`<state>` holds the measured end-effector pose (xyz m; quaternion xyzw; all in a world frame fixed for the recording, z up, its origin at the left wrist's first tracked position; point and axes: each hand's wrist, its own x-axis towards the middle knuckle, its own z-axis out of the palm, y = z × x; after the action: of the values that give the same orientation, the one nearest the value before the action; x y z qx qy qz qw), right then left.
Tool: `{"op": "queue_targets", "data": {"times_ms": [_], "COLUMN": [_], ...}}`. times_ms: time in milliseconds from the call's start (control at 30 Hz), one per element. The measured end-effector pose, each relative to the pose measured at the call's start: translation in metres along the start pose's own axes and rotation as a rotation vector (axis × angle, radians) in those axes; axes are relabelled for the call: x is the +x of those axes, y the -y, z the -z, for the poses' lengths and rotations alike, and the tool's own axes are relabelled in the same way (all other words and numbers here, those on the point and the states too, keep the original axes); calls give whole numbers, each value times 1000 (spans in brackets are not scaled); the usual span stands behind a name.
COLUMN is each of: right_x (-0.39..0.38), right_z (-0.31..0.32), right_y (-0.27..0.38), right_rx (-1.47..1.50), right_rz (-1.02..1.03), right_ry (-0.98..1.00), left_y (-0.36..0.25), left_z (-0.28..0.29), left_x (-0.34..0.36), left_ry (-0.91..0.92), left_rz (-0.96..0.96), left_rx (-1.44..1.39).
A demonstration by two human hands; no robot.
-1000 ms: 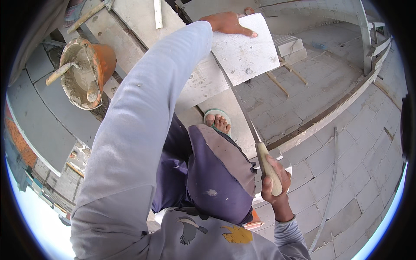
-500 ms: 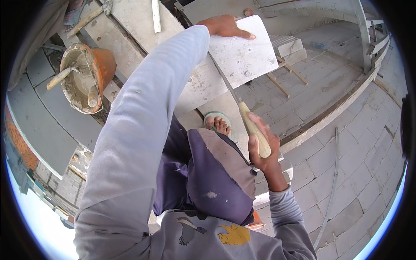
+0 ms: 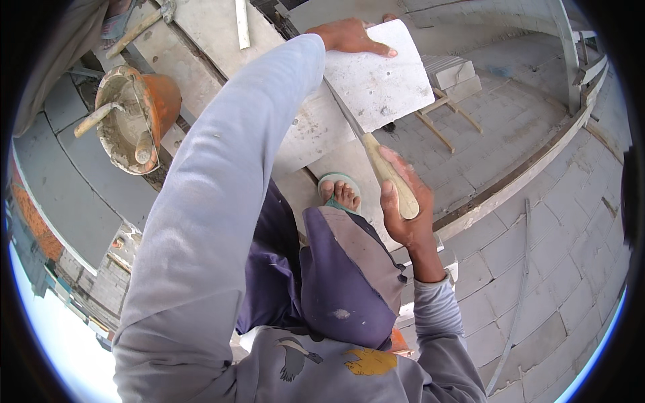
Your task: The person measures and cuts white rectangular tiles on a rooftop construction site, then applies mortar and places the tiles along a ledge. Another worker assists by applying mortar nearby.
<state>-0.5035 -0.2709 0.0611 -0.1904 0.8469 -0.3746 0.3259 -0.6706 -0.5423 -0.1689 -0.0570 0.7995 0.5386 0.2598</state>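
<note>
My left hand (image 3: 351,37) grips the far edge of a white lightweight block (image 3: 386,80), its thumb lying along the top face and its other fingers partly hidden. In my right hand (image 3: 415,208) is the pale wooden handle of a handsaw (image 3: 352,122), with fingers wrapped round it. The saw's narrow blade, seen almost edge-on, runs along the block's left side, and its tip end is hidden near my left sleeve. Beneath the blade lies another pale block or slab (image 3: 312,131). My sandalled foot (image 3: 341,195) stands just nearer than the blocks.
An orange bucket (image 3: 161,101) with wet mortar and wooden-handled tools stands at left. A hammer (image 3: 138,30) and a white strip (image 3: 242,23) lie on the planks beyond. Stacked blocks (image 3: 453,74) and wooden sticks (image 3: 437,131) sit at right, before a low ledge (image 3: 510,174).
My right hand has pushed the handsaw a short way forward and to the left, along the block's side. The left hand keeps its hold on the block.
</note>
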Motion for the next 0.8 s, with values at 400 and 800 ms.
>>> {"op": "queue_targets", "data": {"times_ms": [400,800], "right_x": [-15,-75], "right_z": [7,10], "right_y": [-19,-58], "right_rx": [-44,-100], "right_rz": [12,43], "right_ry": [-51,-43], "left_y": [-16,-6], "left_z": [-7,-10], "left_x": [-3,-3], "left_ry": [-29,-61], "left_rz": [-70,-96], "left_rx": [106,59]}}
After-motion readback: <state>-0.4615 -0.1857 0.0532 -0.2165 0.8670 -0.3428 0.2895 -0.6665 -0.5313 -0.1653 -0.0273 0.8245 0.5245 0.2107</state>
